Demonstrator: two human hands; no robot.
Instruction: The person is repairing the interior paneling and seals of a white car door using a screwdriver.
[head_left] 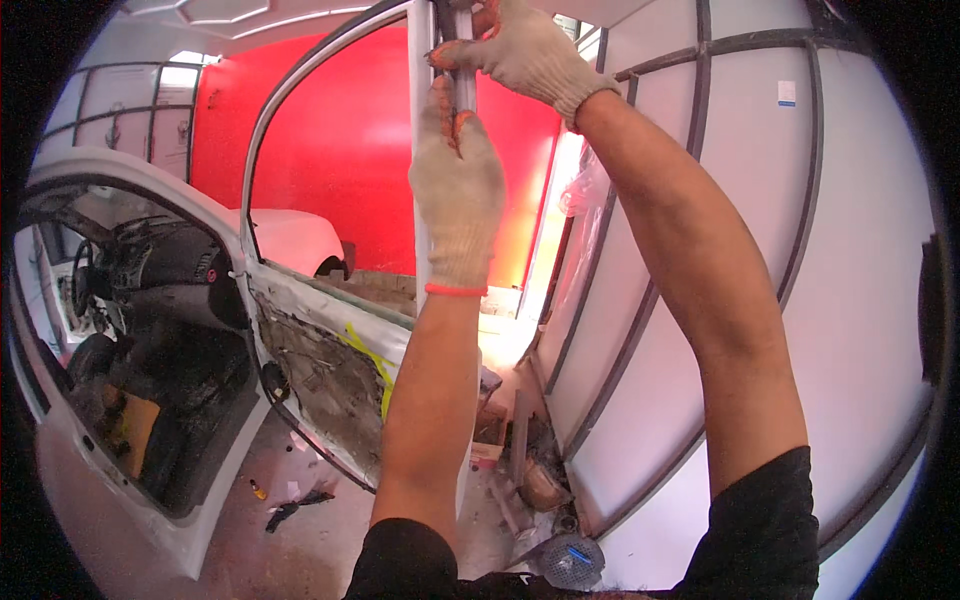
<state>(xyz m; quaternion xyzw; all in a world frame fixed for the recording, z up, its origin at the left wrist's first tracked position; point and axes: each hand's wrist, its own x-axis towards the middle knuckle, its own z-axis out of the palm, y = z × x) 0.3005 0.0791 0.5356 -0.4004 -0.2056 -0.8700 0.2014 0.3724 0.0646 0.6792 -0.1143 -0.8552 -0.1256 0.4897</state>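
Note:
An open car door point(395, 340) in white stands before me, its inner trim off and its lower panel bare. Both my hands wear off-white knit gloves with orange, dirt-stained fingers. At the upper rear edge of the door's window frame, my left hand point(458, 195) is closed round a grey strip point(464, 85) that runs upright along the frame. Higher up, my right hand point(525, 58) reaches in from the right and closes on the same strip, its fingertips partly past the picture's top edge. Whether the strip is loose or fixed cannot be seen.
To the left is the white car body point(215, 440), its cabin showing a dark dashboard point(170, 265). A red wall point(340, 130) stands behind the door, and grey-white panels point(740, 200) rise at right. Scraps, a box point(488, 430) and a perforated round thing point(570, 562) lie on the floor.

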